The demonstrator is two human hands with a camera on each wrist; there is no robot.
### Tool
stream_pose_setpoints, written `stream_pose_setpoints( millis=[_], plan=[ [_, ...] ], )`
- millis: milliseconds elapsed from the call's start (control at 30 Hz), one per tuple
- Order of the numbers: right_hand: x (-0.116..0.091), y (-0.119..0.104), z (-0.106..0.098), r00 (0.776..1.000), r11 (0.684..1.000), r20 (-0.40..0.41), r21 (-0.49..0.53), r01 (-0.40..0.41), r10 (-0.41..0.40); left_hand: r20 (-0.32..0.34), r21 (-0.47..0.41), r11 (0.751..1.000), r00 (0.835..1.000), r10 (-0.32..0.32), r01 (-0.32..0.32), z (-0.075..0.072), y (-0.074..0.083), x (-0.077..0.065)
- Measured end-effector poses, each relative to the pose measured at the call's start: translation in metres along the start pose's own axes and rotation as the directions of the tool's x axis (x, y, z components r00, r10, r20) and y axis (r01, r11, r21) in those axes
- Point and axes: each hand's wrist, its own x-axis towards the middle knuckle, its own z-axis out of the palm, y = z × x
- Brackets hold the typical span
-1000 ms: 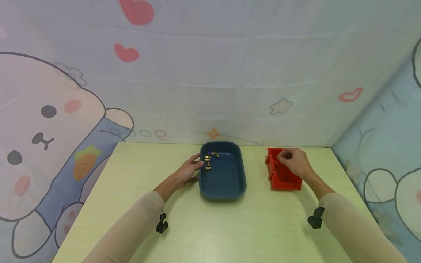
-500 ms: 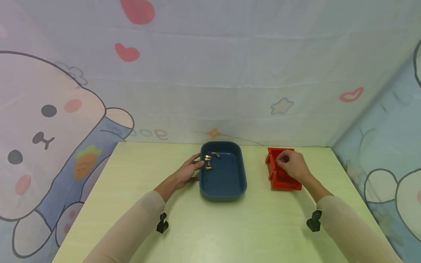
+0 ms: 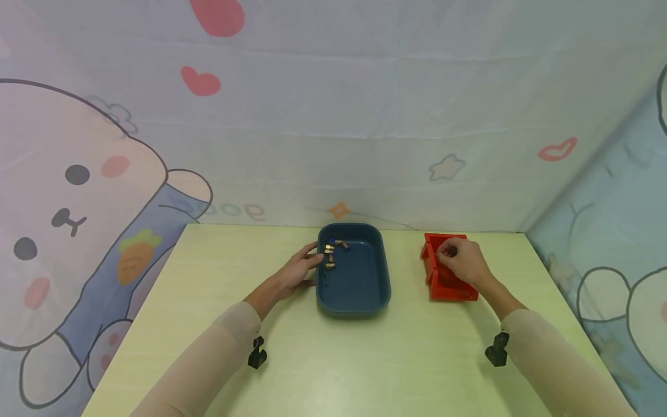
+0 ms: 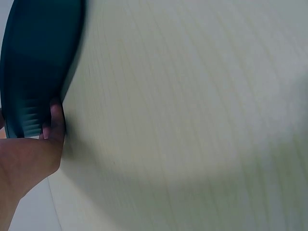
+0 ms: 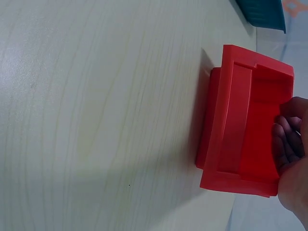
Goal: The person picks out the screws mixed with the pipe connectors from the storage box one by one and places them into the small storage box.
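Note:
At the left wall of a dark blue tray (image 3: 363, 289) my left hand (image 3: 297, 271) rests with spread fingers, one tip at the rim. Several small brass fittings (image 3: 330, 250), with a bit of blue among them, lie along that side inside the tray. A thin dark piece (image 3: 326, 277) lies near them. My right hand (image 3: 465, 262) is over a red plastic bin (image 3: 453, 294), thumb and index finger pinched together at its left side. A small thin piece seems to be between these fingertips; its kind is unclear. In the right wrist view the curled fingers (image 5: 284, 137) hide it.
Both containers stand on a pale wood-grain table (image 3: 333, 370), near its back edge. A cloth backdrop (image 3: 333, 116) with cartoon prints hangs behind. Black camera mounts (image 3: 257, 352) sit at the wrists.
My right hand has shifted slightly left and down in the red bin, and a thin piece seen at its fingertips earlier is now mostly hidden. My left hand and the tray stay put.

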Motion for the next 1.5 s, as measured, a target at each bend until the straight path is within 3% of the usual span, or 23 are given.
stream_pose_setpoints(
  millis=[367,600,800,967,1500],
  plan=[
    [0.002,-0.004,-0.004,0.999,0.999,0.015,0.026,-0.035,0.034,-0.005,0.017,1.000,1.000,0.002,-0.002,0.001,0.001,-0.001],
    [0.008,-0.025,-0.002,1.000,0.995,0.004,0.101,-0.007,0.007,-0.011,0.018,1.000,1.000,-0.010,0.010,0.000,0.001,-0.001],
    [0.012,-0.049,0.008,0.999,0.984,0.007,0.173,0.050,-0.052,-0.012,0.011,1.000,1.000,-0.005,0.005,0.000,0.000,0.000],
    [0.015,-0.064,0.017,0.998,0.978,0.034,0.203,0.052,-0.060,-0.006,0.013,1.000,1.000,0.008,-0.008,0.001,0.000,-0.001],
    [0.026,-0.093,0.048,0.991,0.958,0.043,0.264,0.109,-0.125,0.000,0.013,1.000,1.000,-0.002,0.002,0.000,0.001,-0.001]
  ],
)
